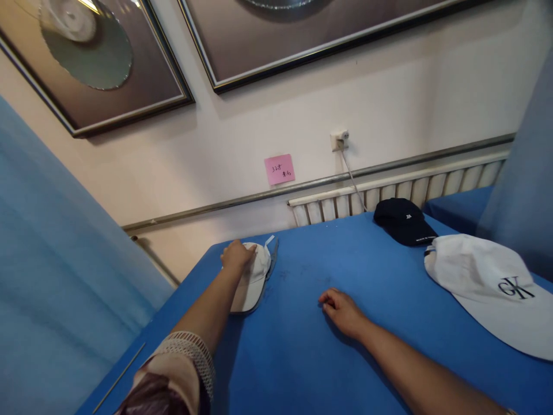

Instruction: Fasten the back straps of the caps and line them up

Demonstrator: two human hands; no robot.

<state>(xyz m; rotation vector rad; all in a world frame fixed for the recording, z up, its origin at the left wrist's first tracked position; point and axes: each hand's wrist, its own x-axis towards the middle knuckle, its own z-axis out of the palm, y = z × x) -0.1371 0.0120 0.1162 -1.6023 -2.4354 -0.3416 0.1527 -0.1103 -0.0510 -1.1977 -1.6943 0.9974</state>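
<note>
At the far left part of the blue-covered table (302, 357), my left hand (237, 255) is closed on the crown of a white cap (256, 266), its thumb lying over the top. The cap's brim points toward me, and a small white strap sticks up at its back. A grey cap (272, 262) shows as a dark edge beneath it. My right hand (341, 311) is over the middle of the table with its fingers loosely curled; nothing shows in them.
To the right lie a large white cap (484, 276) with dark letters and a dark navy cap (404, 222) behind it. A thin rod (118, 377) rests at the left edge. Behind are a radiator (341, 207), a rail and a plugged socket (339, 140); a blue curtain (56, 276) hangs left.
</note>
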